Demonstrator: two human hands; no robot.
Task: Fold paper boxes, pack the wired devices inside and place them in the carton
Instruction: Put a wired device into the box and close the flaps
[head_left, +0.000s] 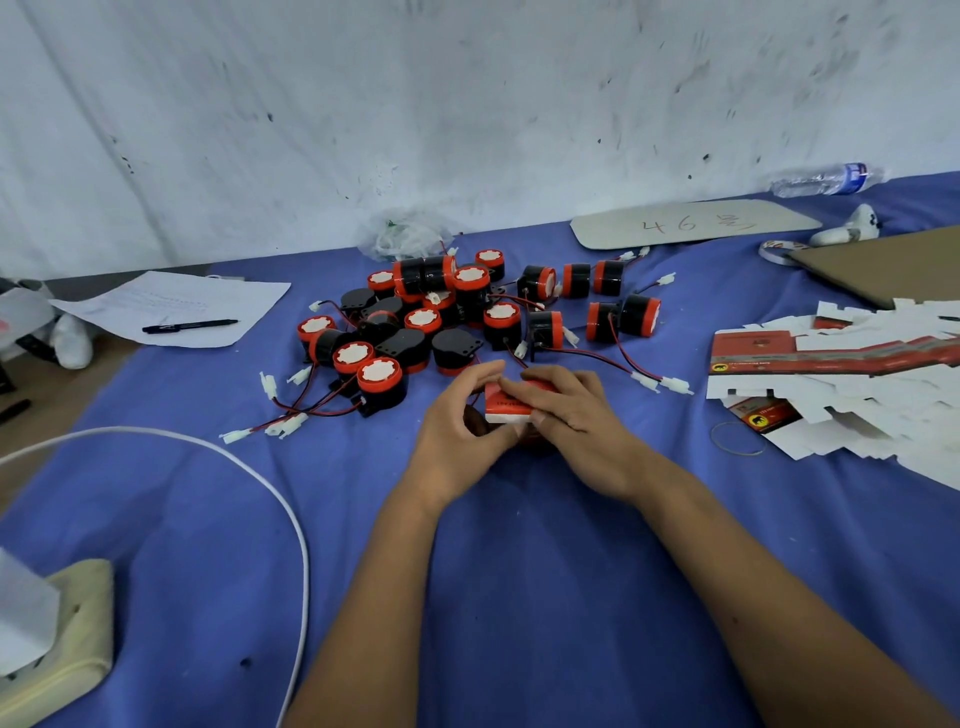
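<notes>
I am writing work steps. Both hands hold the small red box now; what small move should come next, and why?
Probably press the top flap shut. Both hands, left and right, grip the box, fingers meeting on its top edge, and it looks nearly formed. Whether a device is inside cannot be seen.

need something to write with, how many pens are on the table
1. A black pen lies on the white paper sheet at the table's far left. Others may be hidden under the papers.

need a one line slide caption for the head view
Both hands close a small red paper box in front of a pile of wired devices on a blue cloth.
</notes>
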